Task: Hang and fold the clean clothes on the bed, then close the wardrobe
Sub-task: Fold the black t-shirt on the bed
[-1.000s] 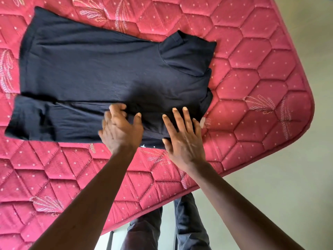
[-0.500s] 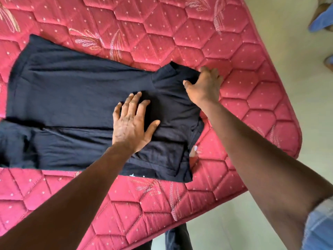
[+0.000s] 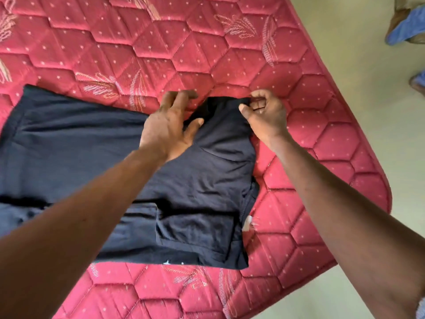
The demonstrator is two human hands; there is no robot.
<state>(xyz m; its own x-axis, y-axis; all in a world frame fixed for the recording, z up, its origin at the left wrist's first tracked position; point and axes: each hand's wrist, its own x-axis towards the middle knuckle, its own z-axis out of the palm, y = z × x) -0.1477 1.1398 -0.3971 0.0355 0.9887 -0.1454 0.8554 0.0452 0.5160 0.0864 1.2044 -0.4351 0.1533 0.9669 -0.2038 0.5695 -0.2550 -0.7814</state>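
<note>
On the red mattress [image 3: 333, 139], a part-folded dark shirt [image 3: 207, 180].
Right hand [image 3: 264, 116] pinches its far edge; left hand [image 3: 167, 130] splayed wide just beside it.

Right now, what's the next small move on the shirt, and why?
Probably fold the sleeve in over the shirt: the right hand pinches its far edge, the left hand is spread open beside it, and the near side lies folded.

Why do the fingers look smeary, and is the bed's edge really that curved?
Head view: motion blur smears the left hand at its fingertips and the pattern along the top of the red mattress; the wide lens probably bends its edge; light is soft and even, no glare, and the dark shirt hides most shadows.
</note>
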